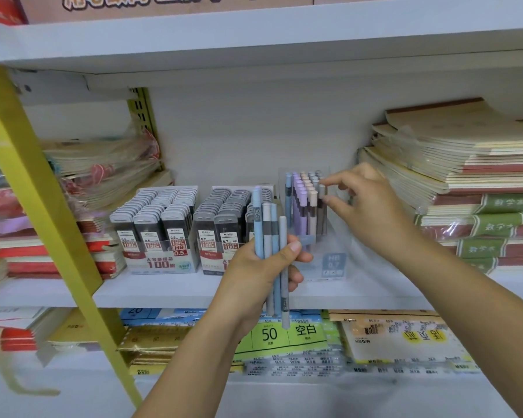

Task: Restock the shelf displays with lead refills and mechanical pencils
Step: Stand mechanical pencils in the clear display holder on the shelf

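Left hand (263,267) was nearest, in front of the shelf's (163,291) front edge. Its fingers and thumb curled round a bundle of slim tubes (267,230), blue and grey, held upright; one read HB 0.7. Could not tell whether these were pencils or refill tubes. Right hand (366,203) reached further in, thumb and forefinger pinching the top of a grey tube (321,196) at the right side of the clear display box (334,260). The box stood at the shelf's front edge, right of centre, holding rows of upright blue, purple, beige and grey tubes. Just left of it, side by side, stood the 0.7 lead refill tray (221,227) and the 0.5 lead refill tray (157,230), both packed. Notebook stacks (465,182) filled the shelf's right end; wrapped notebooks (103,170) lay at the left end, behind a yellow upright (43,206).
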Tool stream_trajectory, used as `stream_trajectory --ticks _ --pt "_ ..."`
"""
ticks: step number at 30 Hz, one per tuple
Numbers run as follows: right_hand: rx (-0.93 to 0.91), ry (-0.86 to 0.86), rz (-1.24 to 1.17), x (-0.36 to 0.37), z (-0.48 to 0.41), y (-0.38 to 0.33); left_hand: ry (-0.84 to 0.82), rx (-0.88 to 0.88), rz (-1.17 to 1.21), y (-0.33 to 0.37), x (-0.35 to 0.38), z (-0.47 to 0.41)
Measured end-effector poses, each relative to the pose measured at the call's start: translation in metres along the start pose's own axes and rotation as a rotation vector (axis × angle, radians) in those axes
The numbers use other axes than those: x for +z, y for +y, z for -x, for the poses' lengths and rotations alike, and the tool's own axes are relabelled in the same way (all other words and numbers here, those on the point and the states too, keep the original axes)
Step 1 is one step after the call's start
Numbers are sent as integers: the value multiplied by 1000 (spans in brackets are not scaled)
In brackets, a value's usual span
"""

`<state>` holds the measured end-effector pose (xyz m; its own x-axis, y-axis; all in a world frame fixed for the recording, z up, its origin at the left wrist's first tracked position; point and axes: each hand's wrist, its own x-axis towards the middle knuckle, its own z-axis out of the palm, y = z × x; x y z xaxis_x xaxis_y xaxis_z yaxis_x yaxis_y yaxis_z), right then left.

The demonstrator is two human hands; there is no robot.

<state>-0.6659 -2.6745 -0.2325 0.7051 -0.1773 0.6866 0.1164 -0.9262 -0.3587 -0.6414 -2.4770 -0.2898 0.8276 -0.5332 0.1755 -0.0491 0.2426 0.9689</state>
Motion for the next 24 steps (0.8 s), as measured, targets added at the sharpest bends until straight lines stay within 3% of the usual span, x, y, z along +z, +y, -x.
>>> stream_trajectory --ticks 3,8,15,17,20,24 --pt "10 66 -151 -7 19 -14 -41 -20 15 3 1 3" --pt "240 -370 -748 -15 39 -42 -129 -10 3 6 10 5" --pt "337 -123 -967 -30 28 -32 -167 -25 19 5 9 6" --pt "292 47 -949 -38 21 -25 -148 -32 2 6 9 6" --pt "106 222 -736 -50 9 -14 -115 -40 31 3 8 4" --pt "41 131 -513 -41 -1 -8 -44 -22 43 0 8 2"
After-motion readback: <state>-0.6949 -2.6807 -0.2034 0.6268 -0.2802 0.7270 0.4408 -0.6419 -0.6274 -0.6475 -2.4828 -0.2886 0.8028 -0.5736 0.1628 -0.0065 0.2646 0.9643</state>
